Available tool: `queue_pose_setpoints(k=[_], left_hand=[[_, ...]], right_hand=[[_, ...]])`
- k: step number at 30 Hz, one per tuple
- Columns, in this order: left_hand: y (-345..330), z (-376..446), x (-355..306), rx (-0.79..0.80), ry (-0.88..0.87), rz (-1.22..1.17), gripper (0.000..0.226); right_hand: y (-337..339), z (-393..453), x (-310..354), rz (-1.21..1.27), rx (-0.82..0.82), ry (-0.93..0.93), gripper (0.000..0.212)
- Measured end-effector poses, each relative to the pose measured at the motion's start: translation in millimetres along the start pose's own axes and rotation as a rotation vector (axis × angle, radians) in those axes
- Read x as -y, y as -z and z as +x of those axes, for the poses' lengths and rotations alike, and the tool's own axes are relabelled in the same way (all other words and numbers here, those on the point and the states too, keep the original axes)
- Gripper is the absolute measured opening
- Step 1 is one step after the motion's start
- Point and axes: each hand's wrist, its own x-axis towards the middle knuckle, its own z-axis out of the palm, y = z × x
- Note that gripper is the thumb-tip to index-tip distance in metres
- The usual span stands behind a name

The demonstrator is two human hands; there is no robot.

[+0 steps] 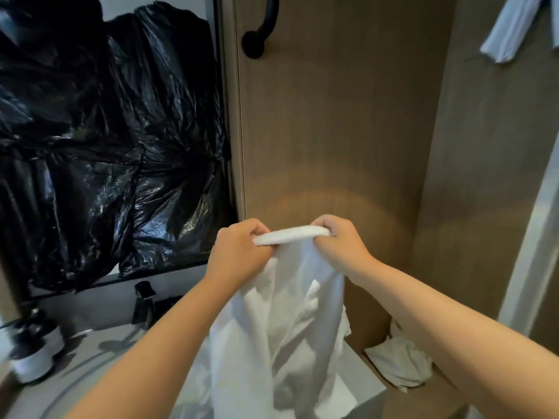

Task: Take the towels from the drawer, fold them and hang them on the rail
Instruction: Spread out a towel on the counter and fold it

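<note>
Both hands hold a white towel [284,313] up before a brown wooden panel [332,131], left hand [239,255] and right hand [341,240] each gripping its rolled top edge, while another crumpled white towel [399,361] lies low at four o'clock.

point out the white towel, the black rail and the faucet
white towel [290,313], head view, hanging middle of the cloth
black rail [253,43], head view, its round lower end
faucet [144,303], head view, its dark body

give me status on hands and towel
Left hand and right hand both grip white towel by its top edge, rest hanging. Black rail above, bare. Nothing in the way.
</note>
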Motion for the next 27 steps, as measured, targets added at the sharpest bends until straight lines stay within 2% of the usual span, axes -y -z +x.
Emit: queue_pose_setpoints(k=[2, 6, 9, 11, 13, 16, 18, 19, 21, 24, 27], left_hand=[[6.0, -10.7, 10.4, 0.018, 0.025, 0.037, 0.015], [9.0, -36.9, 25.8, 0.008, 0.065, 0.089, 0.024], [10.6, -54.9, 34.8, -0.005, 0.164, 0.053, 0.028], [8.2, -66.2, 29.0, 0.011, 0.190, -0.016, 0.034], [3.8, -73.5, 9.3, -0.012, 0.180, -0.070, 0.042], [-2.1, -82.0, -36.4, -0.061, 0.115, -0.128, 0.048], [-8.9, -91.9, -64.6, 0.018, 0.080, -0.159, 0.039], [-13.5, -99.2, -75.5, 0.078, 0.063, -0.153, 0.030], [-21.1, -115.5, -89.7, 0.144, 0.051, -0.120, 0.020], [-19.8, -129.8, -92.8, 0.136, 0.106, -0.134, 0.020], [-13.7, -138.7, -89.3, 0.207, 0.141, -0.076, 0.020]], right_hand=[[2.3, -2.4, 6.3, 0.071, 0.019, -0.034, 0.026], [18.2, -3.8, 9.6, 0.090, 0.025, -0.095, 0.017], [50.8, -8.1, 1.6, -0.029, -0.056, -0.050, 0.020], [70.3, -19.2, -4.0, -0.147, -0.053, 0.003, 0.023], [82.6, -33.1, -10.2, -0.247, 0.047, 0.030, 0.025], [85.9, -60.8, -13.6, -0.199, 0.365, 0.048, 0.006], [77.5, -81.3, -13.3, -0.102, 0.462, 0.067, 0.026], [71.4, -91.5, -13.0, -0.081, 0.439, 0.082, 0.027], [61.4, -109.4, -12.7, -0.114, 0.352, 0.127, 0.014], [62.7, -126.4, -15.5, -0.142, 0.283, 0.065, 0.019], [78.2, -133.3, -13.7, -0.107, 0.219, -0.021, 0.019]])
